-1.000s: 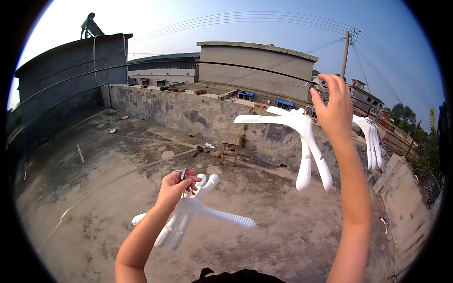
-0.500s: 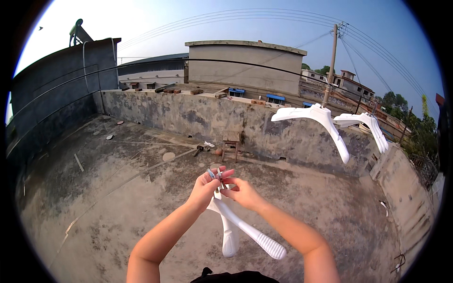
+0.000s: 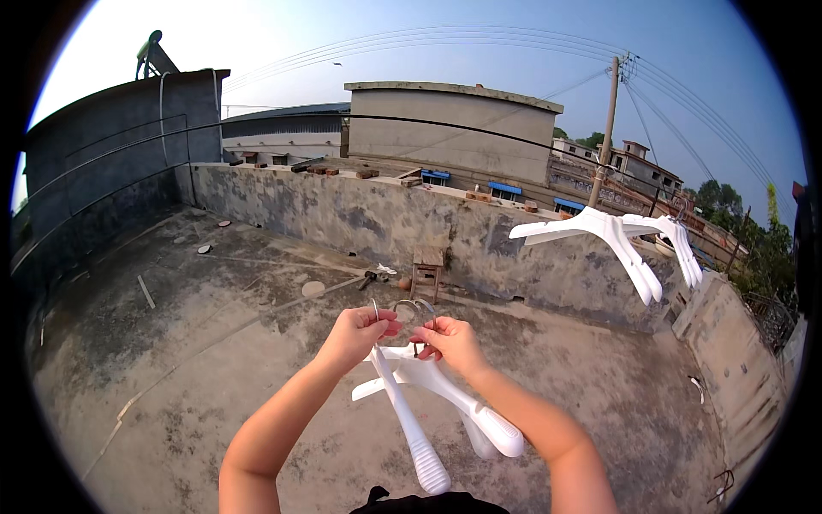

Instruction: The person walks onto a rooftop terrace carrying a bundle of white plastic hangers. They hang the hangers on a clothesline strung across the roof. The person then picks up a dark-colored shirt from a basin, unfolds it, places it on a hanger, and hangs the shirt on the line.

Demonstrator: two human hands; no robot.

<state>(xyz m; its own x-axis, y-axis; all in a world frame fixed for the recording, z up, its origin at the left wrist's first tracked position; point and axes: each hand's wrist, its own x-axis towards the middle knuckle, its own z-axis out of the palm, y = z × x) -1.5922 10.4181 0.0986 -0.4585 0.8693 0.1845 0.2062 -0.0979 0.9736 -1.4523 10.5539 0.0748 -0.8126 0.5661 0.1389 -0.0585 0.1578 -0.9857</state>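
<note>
My left hand [image 3: 358, 332] pinches a white plastic clothes hanger [image 3: 413, 428] just below its metal hook, and the hanger's ribbed arm slopes down toward me. A short way to the right, my right hand [image 3: 449, 341] grips other white hangers [image 3: 467, 401] at the base of their hooks. Their metal hooks [image 3: 415, 307] stick up between my two hands. At least two hangers overlap in the right hand, so their exact number is hidden. The hangers of both hands cross close below my fingers.
A black line [image 3: 445, 123] runs across the rooftop ahead. White hangers [image 3: 604, 230] hang at the right, with more hangers [image 3: 681, 244] behind them. A wooden stool [image 3: 427, 267] stands by the stained low wall [image 3: 317, 210]. Bricks [image 3: 366, 174] lie on the wall's top.
My hands have moved apart; one hanger has come away in my left hand, while the others stay in my right. The view has shifted slightly, and the hanging hangers at the right appear turned.
</note>
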